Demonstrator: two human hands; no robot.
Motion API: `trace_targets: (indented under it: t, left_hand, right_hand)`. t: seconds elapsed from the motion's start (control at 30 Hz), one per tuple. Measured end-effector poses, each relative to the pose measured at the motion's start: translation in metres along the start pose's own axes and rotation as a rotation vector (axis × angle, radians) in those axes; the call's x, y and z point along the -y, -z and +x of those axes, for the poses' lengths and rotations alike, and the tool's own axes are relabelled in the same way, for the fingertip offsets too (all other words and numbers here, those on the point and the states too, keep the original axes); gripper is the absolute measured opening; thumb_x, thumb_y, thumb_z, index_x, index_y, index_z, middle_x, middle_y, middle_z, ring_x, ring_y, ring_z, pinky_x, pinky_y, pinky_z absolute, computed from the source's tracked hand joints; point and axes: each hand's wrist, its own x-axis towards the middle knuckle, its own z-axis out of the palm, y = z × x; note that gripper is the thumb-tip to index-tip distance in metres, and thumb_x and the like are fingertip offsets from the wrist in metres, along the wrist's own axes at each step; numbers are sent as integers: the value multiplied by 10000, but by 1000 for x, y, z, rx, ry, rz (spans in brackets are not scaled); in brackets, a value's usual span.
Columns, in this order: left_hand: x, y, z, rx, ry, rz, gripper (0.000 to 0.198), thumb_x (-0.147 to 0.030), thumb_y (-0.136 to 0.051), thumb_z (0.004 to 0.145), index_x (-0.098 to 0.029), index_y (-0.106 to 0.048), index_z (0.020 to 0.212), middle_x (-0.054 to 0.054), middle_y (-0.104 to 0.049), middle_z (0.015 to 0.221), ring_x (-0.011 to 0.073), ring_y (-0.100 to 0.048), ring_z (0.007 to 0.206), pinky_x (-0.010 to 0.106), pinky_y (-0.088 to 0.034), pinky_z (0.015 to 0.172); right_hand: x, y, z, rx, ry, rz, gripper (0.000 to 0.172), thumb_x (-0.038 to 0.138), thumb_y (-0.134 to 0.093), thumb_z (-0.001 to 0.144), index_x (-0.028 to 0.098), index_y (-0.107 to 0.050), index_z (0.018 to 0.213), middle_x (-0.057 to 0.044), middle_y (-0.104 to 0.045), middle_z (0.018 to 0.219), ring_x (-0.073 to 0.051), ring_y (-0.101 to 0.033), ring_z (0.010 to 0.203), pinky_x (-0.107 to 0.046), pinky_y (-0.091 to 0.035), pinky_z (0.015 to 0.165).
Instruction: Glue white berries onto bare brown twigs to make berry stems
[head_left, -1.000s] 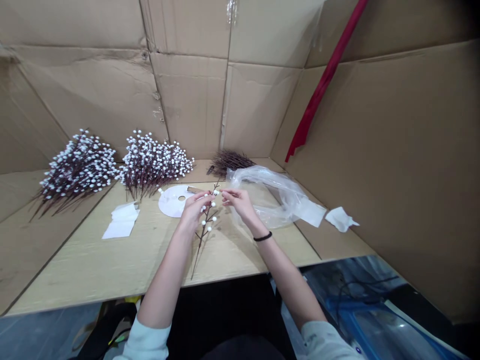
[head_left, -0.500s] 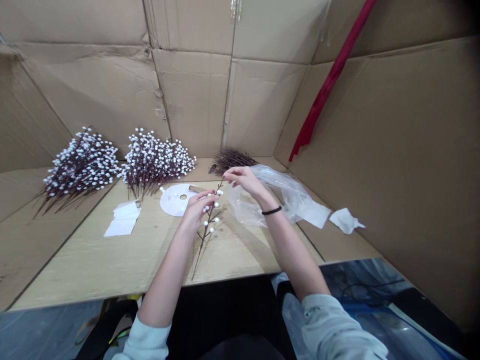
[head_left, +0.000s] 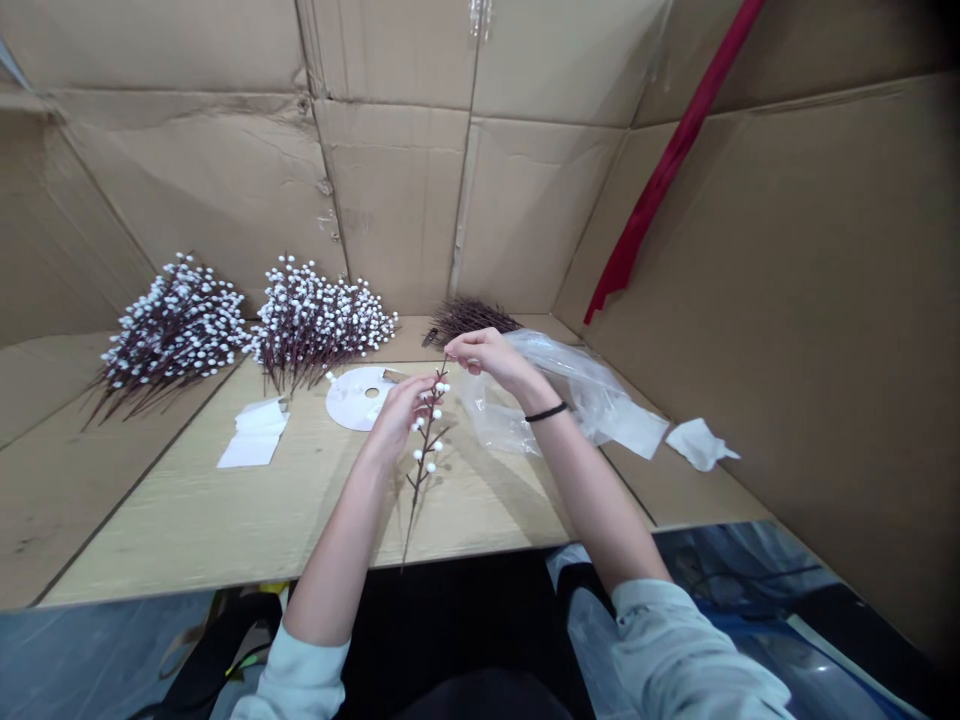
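Observation:
A thin dark stem with white berries [head_left: 427,450] hangs almost upright over the wooden board, its lower end pointing toward me. My left hand [head_left: 395,418] grips it from the left, fingers among the upper berries. My right hand [head_left: 487,356] pinches the stem's top tip between its fingertips. A black band circles my right wrist. Just beyond my left hand lies a white round disc with a central hole [head_left: 360,398], with my hand apart from it. Behind my right hand is a crumpled clear plastic bag [head_left: 559,392].
Two heaps of white-berried branches [head_left: 315,325] [head_left: 176,325] and a bundle of bare brown twigs [head_left: 469,320] lie at the back of the light wooden board [head_left: 187,510]. White paper [head_left: 255,436] and a white tissue [head_left: 697,444] lie nearby, with cardboard walls [head_left: 390,200] behind.
My right hand has moved up the stem to its tip. The stem has swung more upright, and the view has shifted slightly.

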Motion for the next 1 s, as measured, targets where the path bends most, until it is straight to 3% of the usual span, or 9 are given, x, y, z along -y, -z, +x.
trace_targets:
  t: [0.67, 0.73, 0.83, 0.9, 1.0]
  left_hand:
    - [-2, -2, -3, 10, -83, 121, 257, -334, -706, 579, -165, -675, 770, 37, -629, 789, 97, -525, 659, 209, -376, 608]
    - [-2, -2, -3, 4, -96, 121, 254, -339, -705, 578, -163, -676, 760, 36, -626, 777, 95, -520, 649, 209, -374, 602]
    - [0, -2, -2, -37, -125, 125, 267, -352, -702, 576, -157, -675, 756, 40, -627, 771, 96, -518, 644, 205, -371, 591]
    - [2, -1, -1, -69, -146, 133, 282, -367, -698, 575, -149, -675, 752, 46, -629, 768, 98, -518, 639, 205, -370, 584]
    - [4, -1, 1, -104, -180, 154, 297, -385, -689, 580, -141, -674, 749, 50, -631, 762, 100, -519, 630, 207, -373, 578]
  right_hand:
    - [5, -8, 2, 40, 40, -8, 197, 328, -621, 639, 132, -643, 632, 25, -501, 504, -54, -381, 474, -202, -256, 417]
    - [5, -7, -2, 0, 40, -8, 206, 338, -632, 634, 132, -646, 633, 16, -522, 519, -53, -385, 467, -202, -274, 418]
    - [0, -9, -13, -173, 74, 50, 220, 338, -672, 597, 144, -657, 701, -5, -589, 601, -68, -448, 502, -211, -352, 461]
    - [-8, -13, -21, -312, 114, 138, 261, 328, -702, 564, 162, -655, 761, -15, -627, 676, -96, -521, 584, -231, -420, 539]
    - [-27, -25, -30, -416, 140, 247, 266, 337, -719, 548, 176, -654, 750, -24, -657, 748, -130, -577, 699, -278, -474, 674]
